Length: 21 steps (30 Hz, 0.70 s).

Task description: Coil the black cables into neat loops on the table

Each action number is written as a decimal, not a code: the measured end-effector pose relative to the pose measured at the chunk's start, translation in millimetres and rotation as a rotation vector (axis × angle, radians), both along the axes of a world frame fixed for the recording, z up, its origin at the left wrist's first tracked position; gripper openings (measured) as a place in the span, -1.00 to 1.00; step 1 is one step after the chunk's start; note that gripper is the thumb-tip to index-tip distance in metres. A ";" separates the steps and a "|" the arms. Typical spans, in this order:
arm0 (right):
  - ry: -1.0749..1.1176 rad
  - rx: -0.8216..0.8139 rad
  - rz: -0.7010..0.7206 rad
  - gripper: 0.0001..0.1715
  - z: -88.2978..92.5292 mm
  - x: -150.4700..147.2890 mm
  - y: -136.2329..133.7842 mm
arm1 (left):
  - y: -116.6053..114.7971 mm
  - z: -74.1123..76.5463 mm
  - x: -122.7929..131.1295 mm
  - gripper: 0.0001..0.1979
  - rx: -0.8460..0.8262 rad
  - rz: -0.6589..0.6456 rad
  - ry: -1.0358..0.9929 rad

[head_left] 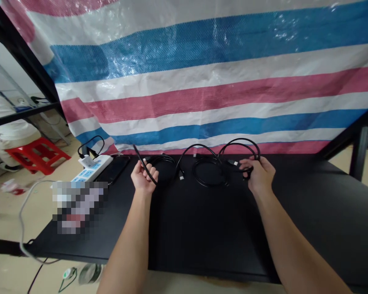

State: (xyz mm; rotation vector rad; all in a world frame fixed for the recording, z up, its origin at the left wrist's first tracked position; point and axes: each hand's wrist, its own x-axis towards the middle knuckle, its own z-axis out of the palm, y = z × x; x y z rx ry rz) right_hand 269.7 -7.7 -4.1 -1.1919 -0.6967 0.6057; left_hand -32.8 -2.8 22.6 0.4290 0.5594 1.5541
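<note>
My left hand (pixel 144 177) is closed around a thin black strip (pixel 140 156) that sticks up past the fingers; whether it is a strap or a piece of cable I cannot tell. Loops of black cable (pixel 242 140) are pinched in my right hand (pixel 260 175), rising above the fingers and trailing left. Between the hands, a round cable coil (pixel 196 179) lies on the black tabletop (pixel 202 228). Another coil (pixel 164 157) sits just right of my left hand. A silver-tipped plug (pixel 181 177) and a second plug (pixel 234 163) show among the cables.
A striped plastic sheet (pixel 202 94) hangs behind the table. On the left are a white power strip (pixel 92 169) with an adapter, a dark phone (pixel 115 169) and a pixelated patch. A red stool (pixel 38 155) stands on the floor beside a partly visible person.
</note>
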 end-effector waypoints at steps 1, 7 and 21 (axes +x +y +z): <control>0.047 -0.005 0.095 -0.60 1.8 -2.8 -1.3 | 0.0 -0.2 3.1 -0.64 -0.019 -0.031 0.018; -0.020 0.015 0.256 -0.41 3.4 -29.6 -5.3 | -0.4 -3.1 23.9 -0.63 -0.081 -0.148 0.089; -0.058 -0.113 0.059 -0.39 5.9 -38.5 -6.5 | 5.8 -17.6 32.9 -0.58 0.049 0.041 0.637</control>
